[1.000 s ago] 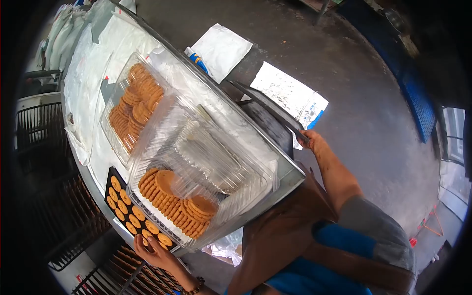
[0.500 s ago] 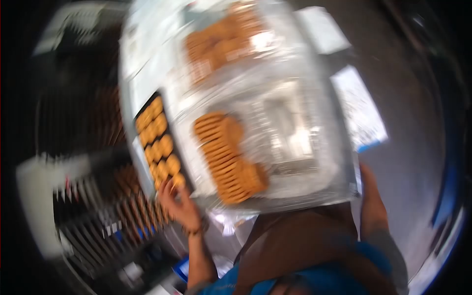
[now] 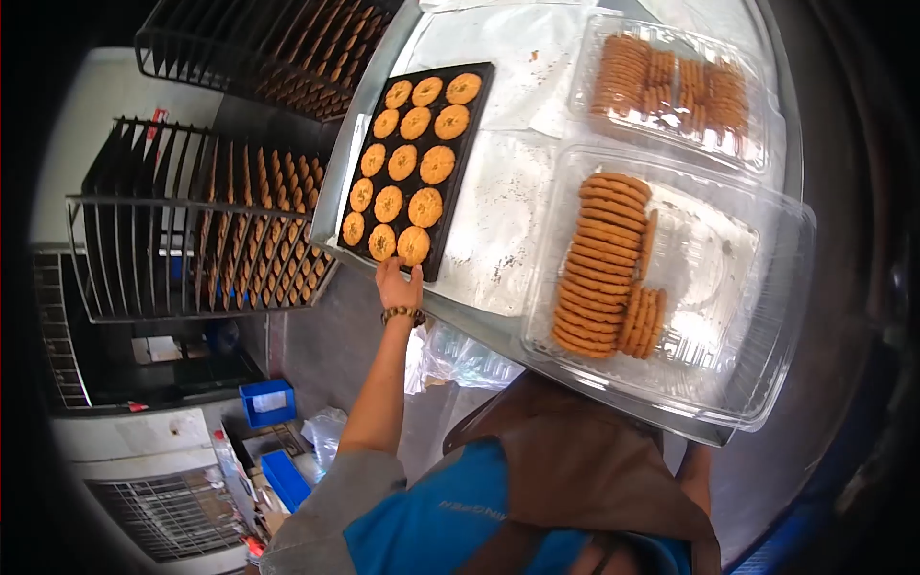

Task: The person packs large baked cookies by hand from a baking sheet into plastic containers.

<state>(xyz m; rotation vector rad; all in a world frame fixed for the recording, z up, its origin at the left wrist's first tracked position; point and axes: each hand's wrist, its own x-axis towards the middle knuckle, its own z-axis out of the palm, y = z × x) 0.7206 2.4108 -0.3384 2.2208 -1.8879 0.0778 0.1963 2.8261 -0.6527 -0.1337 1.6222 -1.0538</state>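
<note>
My left hand (image 3: 399, 284), with a beaded bracelet on the wrist, reaches up to the near edge of a black baking tray (image 3: 471, 123). Its fingers curl on that edge beside the nearest round cookie (image 3: 414, 246). The tray carries several golden cookies in rows and lies on the white-covered metal table (image 3: 484, 324). To the right, a large clear plastic container (image 3: 738, 297) holds a row of stacked cookies (image 3: 599, 264). My right hand is hidden below the table edge; only part of that arm (image 3: 697, 470) shows.
A second clear container of cookies (image 3: 671, 86) sits at the far right of the table. Left of the table stand wire racks (image 3: 192, 230) loaded with cookies, another rack (image 3: 259, 48) behind. Blue bins (image 3: 268, 401) and a clear bag (image 3: 460, 356) lie on the floor below.
The view swung round sharply, so the table now runs across the top. My left hand stays at the black tray's near end. My right hand, earlier on a dark tray's edge, is out of sight.
</note>
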